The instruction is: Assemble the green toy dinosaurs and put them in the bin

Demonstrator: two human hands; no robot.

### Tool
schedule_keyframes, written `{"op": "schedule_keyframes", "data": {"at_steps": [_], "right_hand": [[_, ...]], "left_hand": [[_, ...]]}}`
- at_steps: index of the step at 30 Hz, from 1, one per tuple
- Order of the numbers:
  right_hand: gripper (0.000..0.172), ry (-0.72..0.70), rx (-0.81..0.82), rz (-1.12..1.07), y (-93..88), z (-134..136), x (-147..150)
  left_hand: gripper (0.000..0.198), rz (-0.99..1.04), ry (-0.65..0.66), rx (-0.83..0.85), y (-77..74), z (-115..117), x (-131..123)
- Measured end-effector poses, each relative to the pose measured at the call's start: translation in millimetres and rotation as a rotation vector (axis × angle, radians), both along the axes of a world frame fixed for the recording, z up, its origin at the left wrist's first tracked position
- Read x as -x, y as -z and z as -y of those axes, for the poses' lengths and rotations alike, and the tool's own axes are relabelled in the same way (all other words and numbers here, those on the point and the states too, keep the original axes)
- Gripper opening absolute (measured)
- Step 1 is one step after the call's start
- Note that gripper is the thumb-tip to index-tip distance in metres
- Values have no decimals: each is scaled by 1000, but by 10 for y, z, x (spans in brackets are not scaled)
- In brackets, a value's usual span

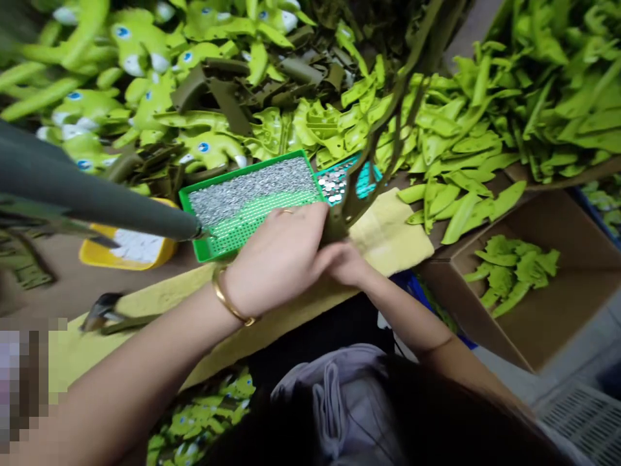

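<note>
A grey tube [87,191] reaches in from the left over a yellow tray [92,254], its tip at a green tray [242,169] of silver studs [252,191]. The left hand [276,259], wearing a gold bangle [228,298], lies nearly flat, fingertips against an olive strip [369,162] just beside the tray, while the right hand [344,262] curls closed around the strip's lower end, its grip partly hidden. A yellow cloth [392,239] and a cardboard box [572,220] of green cutouts [509,275] lie to the right.
</note>
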State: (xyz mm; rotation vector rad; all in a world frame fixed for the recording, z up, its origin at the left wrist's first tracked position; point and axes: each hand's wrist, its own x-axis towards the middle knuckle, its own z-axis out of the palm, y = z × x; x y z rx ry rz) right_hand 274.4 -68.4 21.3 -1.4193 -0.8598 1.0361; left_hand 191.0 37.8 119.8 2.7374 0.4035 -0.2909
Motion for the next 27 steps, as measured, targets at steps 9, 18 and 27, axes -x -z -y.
{"op": "schedule_keyframes", "data": {"at_steps": [9, 18, 27], "right_hand": [[51, 648, 737, 924, -147, 1147, -1186], [61, 661, 455, 1187, 341, 954, -1426], [89, 1114, 878, 991, 538, 1369, -2169]], "left_hand": [[27, -31, -134, 237, 282, -102, -197], [39, 72, -311, 358, 437, -32, -267], [52, 24, -302, 372, 517, -33, -148]]}}
